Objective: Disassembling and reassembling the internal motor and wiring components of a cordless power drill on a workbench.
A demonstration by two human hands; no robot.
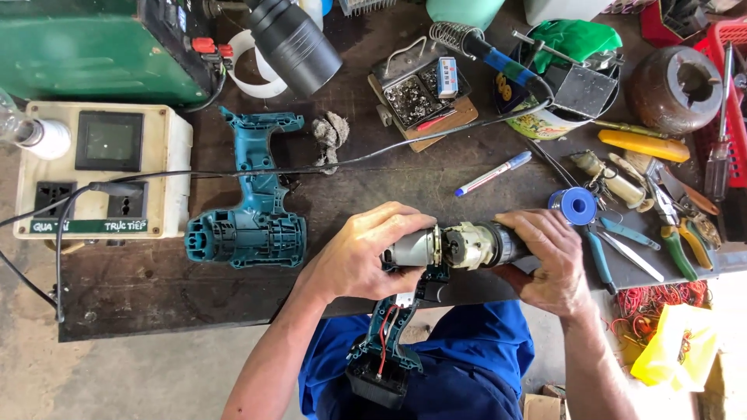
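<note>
At the lower centre of the frame, both hands close on the opened cordless drill with its bare grey motor and gearbox, held level just above the near edge of the dark wooden workbench. The left hand wraps over the motor end, its fingers curled shut so that they hide the motor's rear; the right hand grips the black chuck end, covering most of it. The drill's teal handle half with red wires hangs down over the blue trousers, its base too dark to make out.

One loose teal plastic housing shell lies left of centre on the bench, well apart from the hands. At the left edge sits one cream socket box with a dark square display – two sockets show, one with a black plug in it.

To the right, just beside the right hand, lies one blue spool of solder; one blue-and-white marker pen lies above the hands. Pliers and cutters pile up at the right – too overlapped to count. The green machine at the upper left is cut off by the frame.
</note>
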